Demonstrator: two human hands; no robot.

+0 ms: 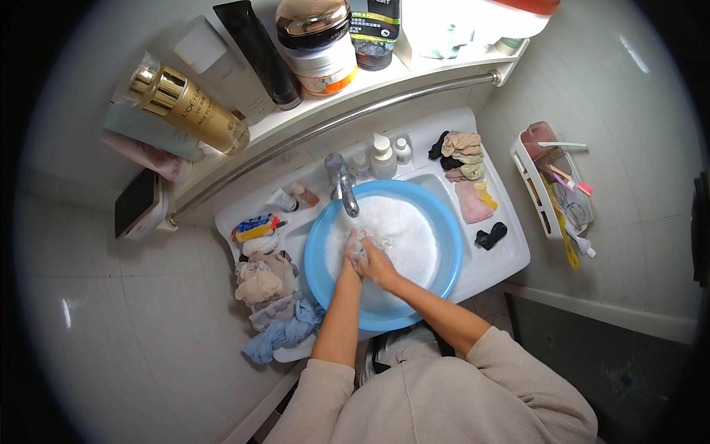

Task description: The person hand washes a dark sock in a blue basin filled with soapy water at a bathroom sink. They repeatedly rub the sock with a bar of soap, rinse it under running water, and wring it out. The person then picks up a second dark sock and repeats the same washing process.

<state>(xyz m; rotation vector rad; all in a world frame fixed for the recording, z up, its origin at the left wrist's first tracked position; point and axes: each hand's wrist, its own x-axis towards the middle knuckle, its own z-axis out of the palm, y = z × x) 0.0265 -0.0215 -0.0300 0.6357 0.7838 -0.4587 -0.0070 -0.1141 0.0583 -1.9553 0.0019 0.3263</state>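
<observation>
Under the chrome faucet (pixel 341 180), my left hand (pixel 351 250) and my right hand (pixel 378 263) are pressed together in running water. Splashes and foam blur the fingers, so whether anything small is between them cannot be told. Both hands are over a round blue plastic basin (pixel 454 261), which sits in the white washbasin (pixel 499 266). Thick white suds (pixel 413 233) cover most of the water and hide whatever may lie beneath.
Crumpled beige garments (pixel 263 283) and a blue cloth (pixel 288 333) lie on the left rim. Small socks (pixel 463 145), a pink cloth (pixel 473 202) and a black sock (pixel 491 236) rest at right. A pump bottle (pixel 383 158) stands behind the basin. Overhead juts a loaded shelf (pixel 266 125) with a metal rail (pixel 333 127).
</observation>
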